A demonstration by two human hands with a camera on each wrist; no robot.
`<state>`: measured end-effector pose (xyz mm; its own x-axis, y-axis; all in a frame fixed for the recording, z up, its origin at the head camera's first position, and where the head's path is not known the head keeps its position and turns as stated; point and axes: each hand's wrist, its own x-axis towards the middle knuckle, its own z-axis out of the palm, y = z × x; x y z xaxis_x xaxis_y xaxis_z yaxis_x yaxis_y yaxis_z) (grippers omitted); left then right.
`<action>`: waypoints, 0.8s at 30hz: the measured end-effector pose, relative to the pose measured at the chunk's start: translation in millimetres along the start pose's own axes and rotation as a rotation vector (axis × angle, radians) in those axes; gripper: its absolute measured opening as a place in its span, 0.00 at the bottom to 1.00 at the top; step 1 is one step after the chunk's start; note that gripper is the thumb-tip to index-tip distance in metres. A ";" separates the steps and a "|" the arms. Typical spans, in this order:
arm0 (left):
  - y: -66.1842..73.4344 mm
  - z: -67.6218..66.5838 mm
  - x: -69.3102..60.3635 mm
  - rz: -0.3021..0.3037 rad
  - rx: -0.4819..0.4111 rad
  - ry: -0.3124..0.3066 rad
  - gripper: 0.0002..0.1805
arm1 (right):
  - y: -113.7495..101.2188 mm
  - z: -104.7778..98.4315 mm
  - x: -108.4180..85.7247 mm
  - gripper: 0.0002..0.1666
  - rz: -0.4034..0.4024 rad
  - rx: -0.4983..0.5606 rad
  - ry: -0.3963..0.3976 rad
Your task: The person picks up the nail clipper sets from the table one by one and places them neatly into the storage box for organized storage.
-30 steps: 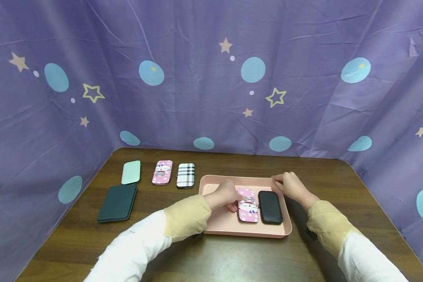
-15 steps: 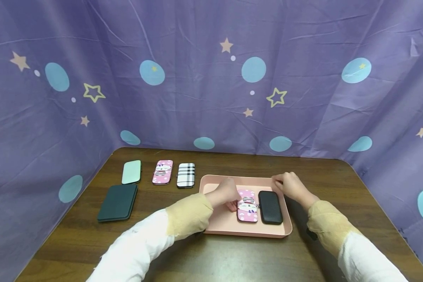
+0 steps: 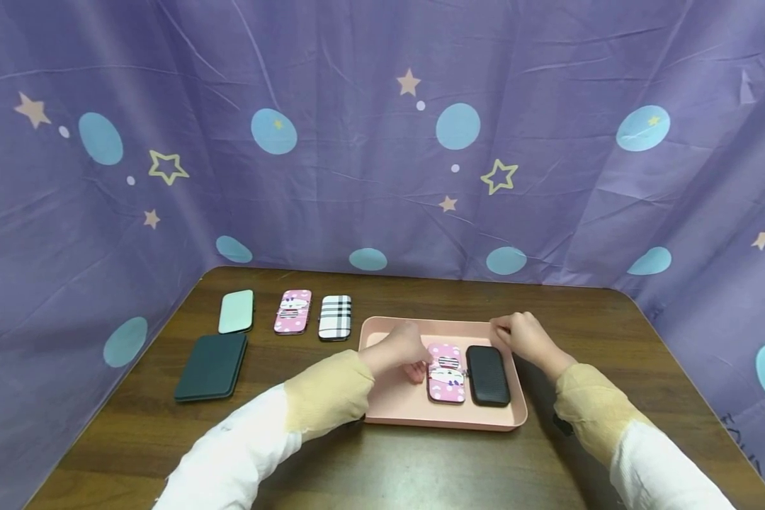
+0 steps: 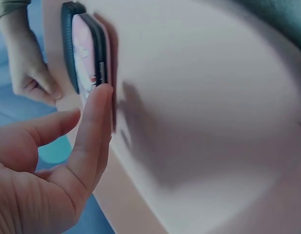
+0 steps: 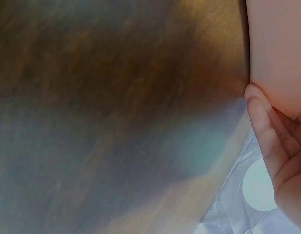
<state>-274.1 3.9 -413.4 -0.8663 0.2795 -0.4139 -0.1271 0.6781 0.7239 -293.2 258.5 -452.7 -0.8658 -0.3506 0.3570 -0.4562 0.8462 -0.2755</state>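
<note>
A pink tray (image 3: pixel 389 407) lies on the table. In it, side by side, are a slim pink case (image 3: pixel 447 382) with a cartoon cat and a ribbed black case (image 3: pixel 488 375). My left hand (image 3: pixel 400 347) hovers over the tray's left part, at the left side of the pink case. Seen from the left wrist, the index fingertip (image 4: pixel 103 92) is at that case's clasp edge, while the thumb stands apart from it; whether the fingertip touches is unclear. My right hand (image 3: pixel 524 336) pinches the tray's far right corner, thumb outside the wall (image 5: pixel 274 53).
Left of the tray lie a plaid case (image 3: pixel 335 317), a second pink cat case (image 3: pixel 292 312), a mint case (image 3: pixel 236 312) and a larger dark green square case (image 3: pixel 212 367). A purple curtain (image 3: pixel 370 142) hangs behind the wooden table (image 3: pixel 414 467).
My left hand has drawn slightly left, and its fingers have loosened from the pink case, which stays in the tray. My right hand keeps its place at the tray corner.
</note>
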 end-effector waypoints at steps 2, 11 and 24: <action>0.2 -4.6 -5.3 0.031 0.029 -0.022 0.10 | 0.3 0.3 0.2 0.09 0.004 -0.002 -0.001; 5.4 -28.2 -29.1 0.142 0.100 -0.035 0.11 | 2.4 2.2 0.2 0.09 0.005 -0.003 -0.002; -17.3 -43.8 -54.7 0.472 0.310 0.154 0.08 | -0.2 0.0 -0.5 0.09 -0.009 0.005 0.008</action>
<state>-245.7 -52.9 -379.2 -0.8581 0.5133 0.0164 0.4171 0.6781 0.6052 -292.7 258.5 -452.8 -0.8603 -0.3546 0.3663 -0.4647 0.8410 -0.2771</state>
